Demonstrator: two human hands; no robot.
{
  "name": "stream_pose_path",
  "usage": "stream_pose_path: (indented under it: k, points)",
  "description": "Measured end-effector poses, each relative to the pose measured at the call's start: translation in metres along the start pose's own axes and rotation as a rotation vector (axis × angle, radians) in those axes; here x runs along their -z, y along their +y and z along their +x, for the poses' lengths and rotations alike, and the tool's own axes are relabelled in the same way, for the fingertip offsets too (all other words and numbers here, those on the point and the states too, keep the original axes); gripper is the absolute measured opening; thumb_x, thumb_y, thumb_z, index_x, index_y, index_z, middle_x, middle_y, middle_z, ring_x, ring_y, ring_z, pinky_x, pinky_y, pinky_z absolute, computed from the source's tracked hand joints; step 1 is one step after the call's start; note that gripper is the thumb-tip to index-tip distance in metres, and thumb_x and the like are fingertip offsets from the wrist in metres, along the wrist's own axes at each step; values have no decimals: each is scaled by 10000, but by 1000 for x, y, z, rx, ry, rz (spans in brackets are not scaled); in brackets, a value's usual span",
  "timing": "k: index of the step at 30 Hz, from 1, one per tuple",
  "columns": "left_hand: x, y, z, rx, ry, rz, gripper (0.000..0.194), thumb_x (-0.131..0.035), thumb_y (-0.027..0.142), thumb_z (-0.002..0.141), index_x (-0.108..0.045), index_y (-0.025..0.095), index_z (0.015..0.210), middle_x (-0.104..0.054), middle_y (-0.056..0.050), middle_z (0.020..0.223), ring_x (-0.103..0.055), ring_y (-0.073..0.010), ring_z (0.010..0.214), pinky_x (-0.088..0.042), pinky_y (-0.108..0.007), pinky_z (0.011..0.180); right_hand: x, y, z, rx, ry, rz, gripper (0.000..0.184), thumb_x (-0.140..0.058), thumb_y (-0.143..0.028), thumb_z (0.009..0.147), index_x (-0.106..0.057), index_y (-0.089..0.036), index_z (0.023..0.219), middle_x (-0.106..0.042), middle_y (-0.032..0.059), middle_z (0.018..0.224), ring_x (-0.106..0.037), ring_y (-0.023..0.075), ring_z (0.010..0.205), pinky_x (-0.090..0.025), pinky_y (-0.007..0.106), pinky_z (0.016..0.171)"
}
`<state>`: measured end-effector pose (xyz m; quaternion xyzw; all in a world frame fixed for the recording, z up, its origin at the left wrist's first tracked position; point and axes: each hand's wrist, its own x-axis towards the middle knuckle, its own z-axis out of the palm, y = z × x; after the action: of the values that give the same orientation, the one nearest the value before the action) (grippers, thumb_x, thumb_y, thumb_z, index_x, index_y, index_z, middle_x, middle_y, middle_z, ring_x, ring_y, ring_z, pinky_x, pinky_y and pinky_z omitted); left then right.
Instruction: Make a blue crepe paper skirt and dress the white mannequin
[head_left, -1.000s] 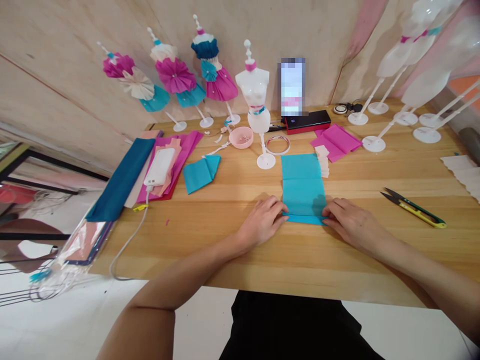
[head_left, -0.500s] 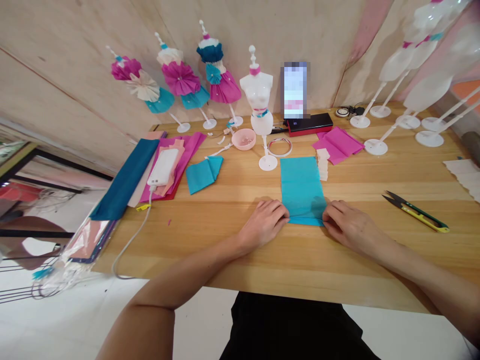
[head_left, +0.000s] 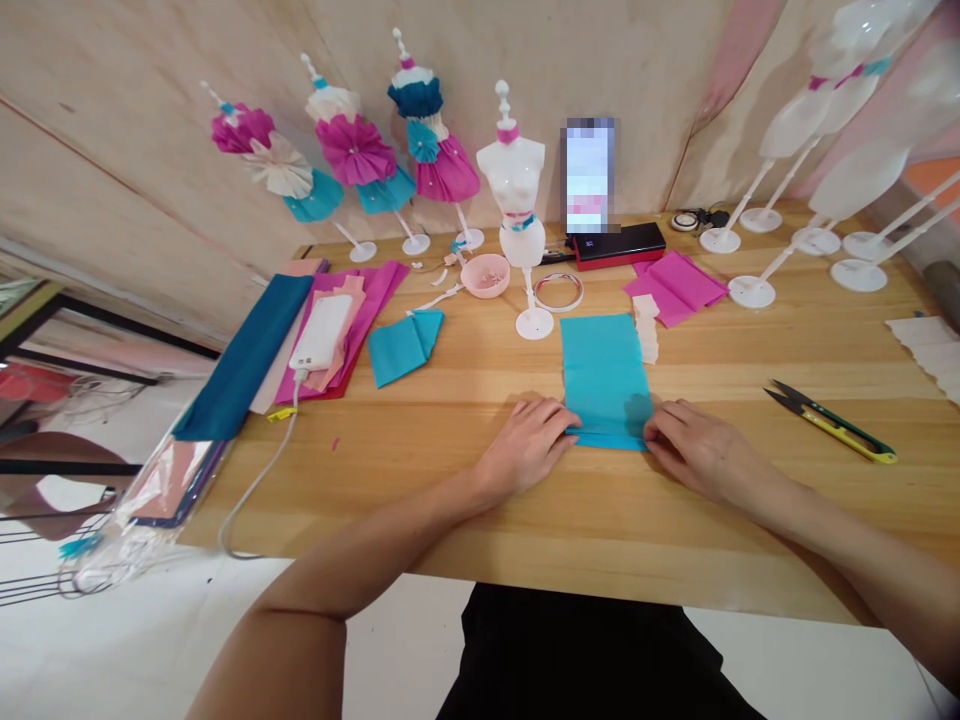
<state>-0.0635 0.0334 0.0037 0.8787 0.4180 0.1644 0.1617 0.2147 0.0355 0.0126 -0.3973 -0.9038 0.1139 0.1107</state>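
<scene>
A turquoise sheet of crepe paper (head_left: 606, 372) lies flat on the wooden table, its near edge turned up in a narrow fold. My left hand (head_left: 534, 440) pinches the left end of that fold. At the right end, my right hand (head_left: 691, 445) has its fingers closed on the same edge. A strip of cream paper (head_left: 646, 328) touches the sheet's upper right side. Just beyond the sheet stands a white dress-form mannequin (head_left: 517, 180) with coloured bands at its neck and waist.
Thread snips (head_left: 832, 420) lie to the right. Left are folded turquoise paper (head_left: 405, 348), a white power bank (head_left: 322, 332) with a cable, and a paper stack (head_left: 247, 355). A pink bowl (head_left: 486, 278), a phone (head_left: 589, 178), magenta paper (head_left: 679, 287) and several mannequins stand or lie farther back.
Both hands stay at the near edge of the turquoise paper, and the fold there looks slightly more defined near the left hand. The camera view has shifted slightly.
</scene>
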Motion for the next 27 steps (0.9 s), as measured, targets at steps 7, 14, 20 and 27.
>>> stream_pose_path:
  k: [7,14,20,27]
  points:
    - [1,1,0,-37,-9,54,266,-385,319,985,-611,209,1071,-625,-70,1033,-549,-203,997,-396,-375,879,1,-3,2,26,48,-15,66,-488,-165,865,-522,-215,841,-584,66,868,-542,213,819,-425,326,690]
    - [2,2,0,-83,-14,112,287,-345,285,996,-614,190,962,-635,-59,985,-553,-183,964,-382,-356,879,4,-1,2,28,72,47,86,-493,-146,861,-510,-221,822,-620,64,855,-564,226,837,-428,344,712]
    - [1,2,1,-71,-12,142,291,-339,289,997,-610,189,960,-641,-54,935,-557,-184,932,-376,-360,888,3,2,1,-20,83,133,91,-506,-135,853,-524,-224,839,-623,39,809,-574,207,795,-430,323,696]
    - [3,-1,1,-24,-11,28,282,-346,294,999,-609,196,973,-654,-37,948,-566,-168,932,-377,-340,888,8,5,1,-65,47,173,59,-527,-178,875,-544,-221,838,-615,24,800,-569,185,760,-423,307,699]
